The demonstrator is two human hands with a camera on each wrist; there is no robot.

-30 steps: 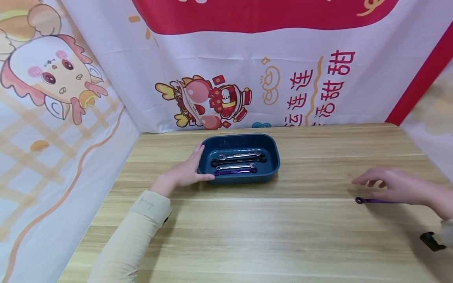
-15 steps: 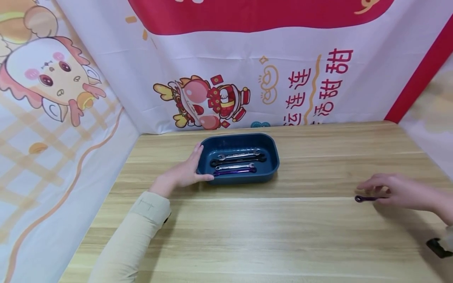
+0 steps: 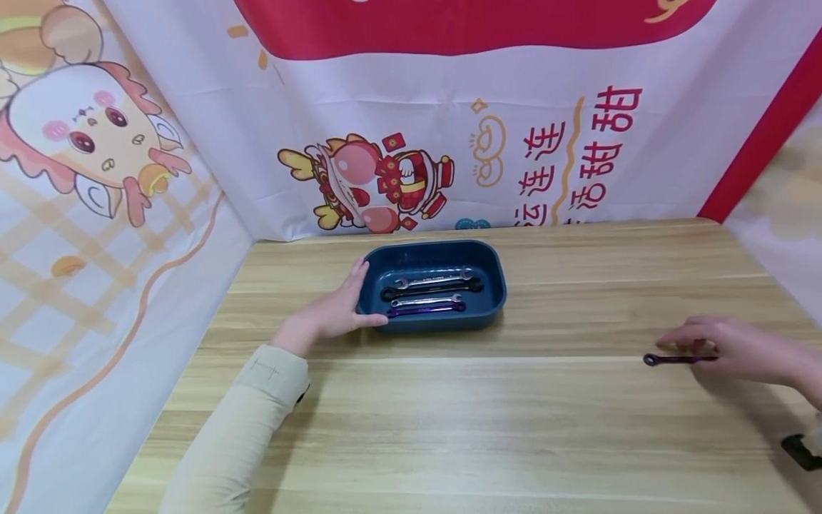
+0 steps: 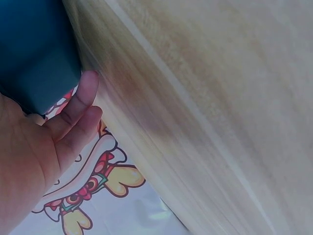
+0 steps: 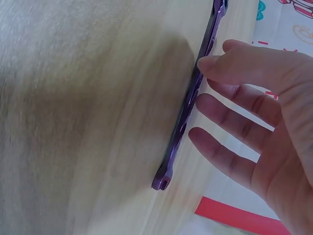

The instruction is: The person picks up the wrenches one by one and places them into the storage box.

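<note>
A dark blue rectangular bin (image 3: 443, 325) stands on the wooden table near the back wall. Several wrenches lie in it side by side: a silver wrench (image 3: 432, 279), a black wrench (image 3: 432, 289), a smaller silver wrench (image 3: 427, 301) and a purple wrench (image 3: 427, 310). My left hand (image 3: 330, 313) rests against the bin's left end, its extended thumb along the front and straight fingers at the far corner. On the right, my right hand (image 3: 732, 345) pinches another purple wrench (image 5: 183, 115) at the table surface, thumb on one side and fingertips on the other.
Printed white cloth (image 3: 385, 93) hangs behind the table, and another patterned cloth (image 3: 96, 285) borders its left side. Bare wooden tabletop (image 3: 488, 421) lies between the two hands and in front of the bin.
My right hand has come down onto the loose purple wrench, and its thumb and fingers have closed around it. My left hand and the bin have stayed put.
</note>
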